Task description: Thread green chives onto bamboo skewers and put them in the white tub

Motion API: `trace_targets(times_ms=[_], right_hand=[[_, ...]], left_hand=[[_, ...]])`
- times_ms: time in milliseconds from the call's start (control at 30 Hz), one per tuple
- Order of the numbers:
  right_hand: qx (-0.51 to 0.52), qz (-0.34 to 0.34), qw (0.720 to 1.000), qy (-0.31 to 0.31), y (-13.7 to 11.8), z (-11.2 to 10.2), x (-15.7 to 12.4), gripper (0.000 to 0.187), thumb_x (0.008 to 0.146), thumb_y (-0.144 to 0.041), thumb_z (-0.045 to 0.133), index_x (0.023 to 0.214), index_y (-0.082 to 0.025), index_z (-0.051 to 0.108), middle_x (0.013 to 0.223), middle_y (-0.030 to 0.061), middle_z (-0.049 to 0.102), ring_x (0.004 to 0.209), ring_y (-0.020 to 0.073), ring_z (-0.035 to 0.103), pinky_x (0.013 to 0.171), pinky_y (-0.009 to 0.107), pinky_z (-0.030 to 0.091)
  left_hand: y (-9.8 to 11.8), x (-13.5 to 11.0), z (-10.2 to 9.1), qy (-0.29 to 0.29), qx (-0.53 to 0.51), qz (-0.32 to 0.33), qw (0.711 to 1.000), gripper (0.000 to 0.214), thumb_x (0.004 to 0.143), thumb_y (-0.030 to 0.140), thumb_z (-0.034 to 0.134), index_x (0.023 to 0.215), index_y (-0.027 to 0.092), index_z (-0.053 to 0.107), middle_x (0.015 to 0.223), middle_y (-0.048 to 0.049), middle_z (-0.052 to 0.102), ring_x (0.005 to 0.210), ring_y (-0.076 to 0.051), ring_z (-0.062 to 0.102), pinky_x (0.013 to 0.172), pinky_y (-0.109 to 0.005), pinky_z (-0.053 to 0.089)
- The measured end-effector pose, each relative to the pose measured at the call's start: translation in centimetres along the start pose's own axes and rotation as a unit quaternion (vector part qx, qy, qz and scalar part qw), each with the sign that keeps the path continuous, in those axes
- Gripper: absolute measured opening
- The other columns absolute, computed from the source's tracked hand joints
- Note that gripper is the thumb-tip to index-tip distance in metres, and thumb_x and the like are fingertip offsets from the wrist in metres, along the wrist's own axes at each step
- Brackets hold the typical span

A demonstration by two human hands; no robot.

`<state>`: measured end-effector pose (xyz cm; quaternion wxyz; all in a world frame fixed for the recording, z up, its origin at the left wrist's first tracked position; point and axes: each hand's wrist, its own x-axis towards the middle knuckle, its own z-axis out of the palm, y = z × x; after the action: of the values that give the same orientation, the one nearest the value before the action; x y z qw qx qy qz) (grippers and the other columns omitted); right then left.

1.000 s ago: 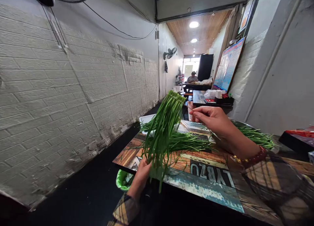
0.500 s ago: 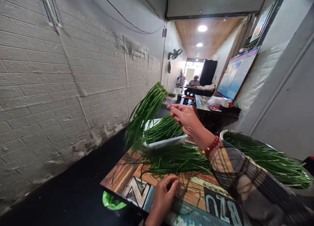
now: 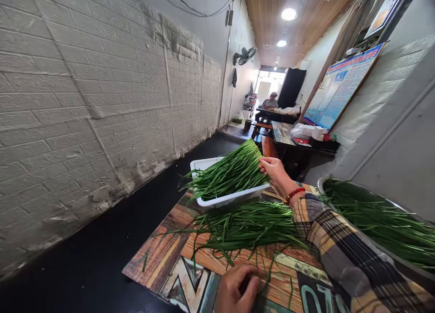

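My right hand (image 3: 273, 168) reaches out over the white plastic tray (image 3: 220, 200) and pinches the ends of a bunch of green chives (image 3: 231, 172) that lies in the tray. A loose pile of chives (image 3: 248, 224) is spread on the printed wooden table (image 3: 170, 254) just in front of the tray. My left hand (image 3: 238, 290) rests on the table at the near edge, its fingers curled down beside stray chive leaves, and whether it holds any leaf is hidden.
A metal basin (image 3: 374, 213) full of chives stands at the right. A white brick wall (image 3: 84, 104) runs along the left above a dark floor (image 3: 102, 249). Farther back are more tables (image 3: 288, 136), a seated person (image 3: 271, 102), a wall fan (image 3: 245, 56) and a poster board (image 3: 340, 86).
My right hand has lowered the bunch of chives from the air into the white tray. My left hand let go of the bunch earlier and now rests on the table.
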<state>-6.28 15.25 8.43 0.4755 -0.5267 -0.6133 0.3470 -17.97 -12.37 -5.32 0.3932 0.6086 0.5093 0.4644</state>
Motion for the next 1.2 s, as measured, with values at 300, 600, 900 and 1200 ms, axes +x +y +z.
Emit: trace_targets(times_ms=[300, 600, 900, 1200], right_hand=[[-0.165, -0.12, 0.979, 0.021, 1.7, -5.5, -3.3, 0.021, 0.08, -0.025, 0.058, 0.092, -0.017, 0.073, 0.1, 0.01, 0.073, 0.091, 0.0231, 0.066, 0.087, 0.037, 0.048], [-0.191, -0.086, 0.978, -0.003, 7.1, -13.9, -17.0, 0.032, 0.084, -0.035, 0.05, 0.097, -0.015, 0.073, 0.076, 0.0064, 0.074, 0.066, 0.0207, 0.067, 0.062, 0.03, 0.049], [-0.181, -0.08, 0.972, -0.128, 13.5, -17.7, -28.4, 0.025, 0.089, -0.024, 0.049, 0.097, -0.017, 0.071, 0.086, 0.0062, 0.073, 0.079, 0.0197, 0.066, 0.073, 0.03, 0.048], [-0.167, -0.181, 0.965, -0.088, 13.7, -18.2, -29.1, 0.019, 0.089, -0.015, 0.053, 0.089, -0.019, 0.072, 0.085, 0.0049, 0.07, 0.082, 0.0184, 0.065, 0.073, 0.028, 0.046]], left_hand=[[0.5, -0.2, 0.4, 0.082, -0.002, -0.01, 0.997, 0.024, 0.083, 0.032, 0.055, 0.089, 0.019, 0.074, 0.084, -0.0069, 0.074, 0.079, -0.019, 0.066, 0.072, -0.024, 0.051], [0.6, 0.5, 0.4, 0.087, -0.042, -0.06, 0.993, 0.034, 0.079, 0.043, 0.057, 0.091, 0.015, 0.071, 0.071, -0.0041, 0.068, 0.061, -0.016, 0.059, 0.055, -0.024, 0.046], [0.6, 1.3, 0.1, 0.087, 0.008, -0.051, 0.995, 0.044, 0.074, 0.051, 0.065, 0.096, 0.013, 0.07, 0.07, -0.0029, 0.067, 0.062, -0.016, 0.058, 0.06, -0.025, 0.047], [4.1, 1.8, 2.9, 0.147, 0.068, -0.055, 0.985, 0.051, 0.069, 0.058, 0.067, 0.092, 0.012, 0.069, 0.063, -0.0012, 0.063, 0.057, -0.014, 0.055, 0.054, -0.024, 0.044]])
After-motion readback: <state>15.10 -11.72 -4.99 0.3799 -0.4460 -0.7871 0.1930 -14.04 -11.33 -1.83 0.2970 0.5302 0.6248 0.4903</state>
